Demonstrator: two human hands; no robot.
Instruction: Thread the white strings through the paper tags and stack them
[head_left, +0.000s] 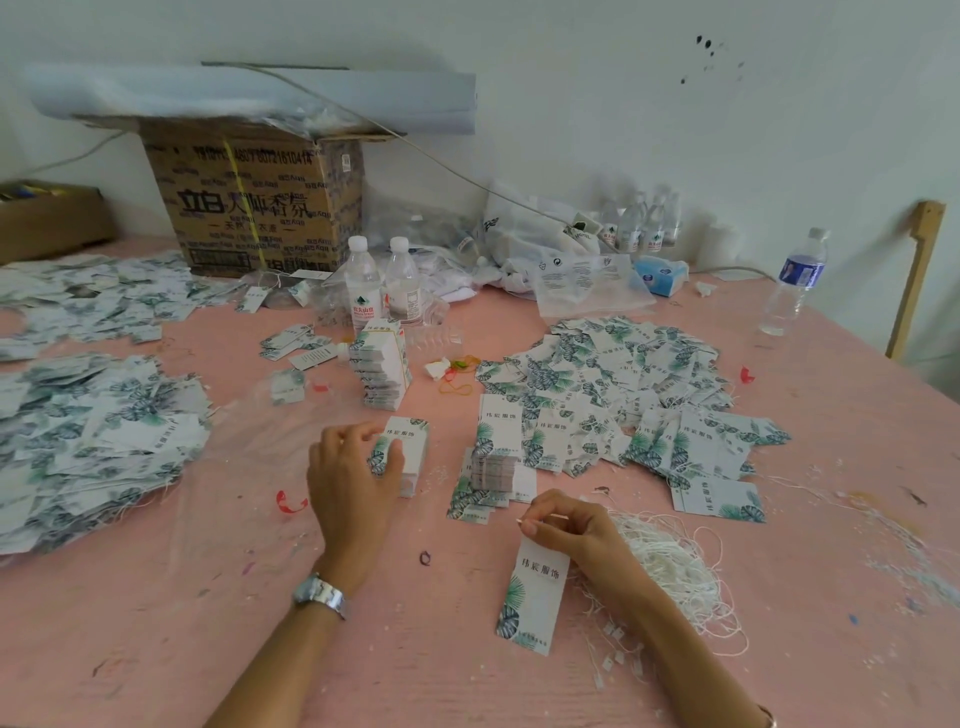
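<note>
**A:** Nearest you, one paper tag (532, 592) is hanging from your right grip (566, 525), which is pinching its top edge over the pink desk (156, 649); the leafy lower end is pointing toward you.

**B:** Your left grip (353, 467), farther out, is curling over a neat stack of tags (413, 457), with the thumb pressing on the printed face. You are wearing a wristwatch (319, 595) on that arm.

**A:** White strings (670, 561) are lying in a tangle just beside your right forearm. Whether one is passing through the held tag, I cannot tell.

**B:** Loose tags (613, 374) are spreading in a heap beyond your right grip. A taller stack (382, 374) is standing behind your left grip, near two water bottles (363, 286).
</note>
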